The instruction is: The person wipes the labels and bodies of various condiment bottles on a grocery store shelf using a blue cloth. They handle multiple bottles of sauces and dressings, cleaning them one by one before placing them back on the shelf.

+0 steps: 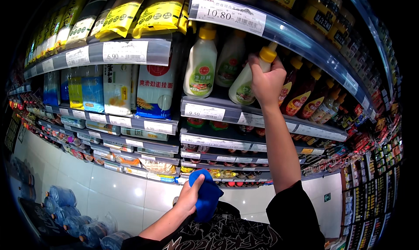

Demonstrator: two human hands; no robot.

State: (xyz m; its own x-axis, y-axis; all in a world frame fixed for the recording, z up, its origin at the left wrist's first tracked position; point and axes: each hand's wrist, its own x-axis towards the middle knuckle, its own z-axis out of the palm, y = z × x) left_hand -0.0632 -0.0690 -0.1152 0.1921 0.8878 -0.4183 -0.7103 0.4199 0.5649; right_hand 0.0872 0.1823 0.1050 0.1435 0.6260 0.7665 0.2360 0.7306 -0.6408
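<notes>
My right hand (267,80) is closed around the upper part of a white squeeze bottle of dressing (242,88) with a yellow cap. The bottle leans to the right, its base at the front of the shelf. Another bottle of the same kind (202,64) stands upright to its left, and a similar one (229,60) sits behind in shadow. Low in front of my body, my left hand (190,196) grips a blue cloth (207,200), with the thumb pressed on top.
Dark red sauce bottles (293,97) line the shelf (257,112) to the right. Close above runs another shelf edge (301,36) with jars on it. Noodle packs (155,90) fill the left shelves. Large water bottles (65,197) stand at lower left by the tiled floor (115,184).
</notes>
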